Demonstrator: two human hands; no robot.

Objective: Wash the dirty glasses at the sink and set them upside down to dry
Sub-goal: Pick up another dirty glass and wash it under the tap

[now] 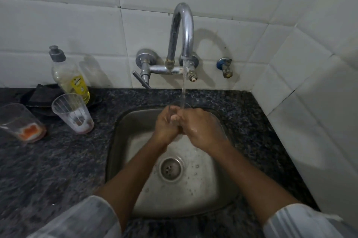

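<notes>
Clear glass (179,108), under the tap (182,30): your left hand (164,126) and right hand (197,128) both grip it; rotate it, rinsing every side.

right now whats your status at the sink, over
Left hand and right hand both grip clear glass under running tap. Two dirty glasses wait upright on counter. Nothing in the way.

Speckled black granite counter (58,160), white wall tiles (58,24) — yellow soap bottle (71,77), orange-stained glass (21,123)
</notes>
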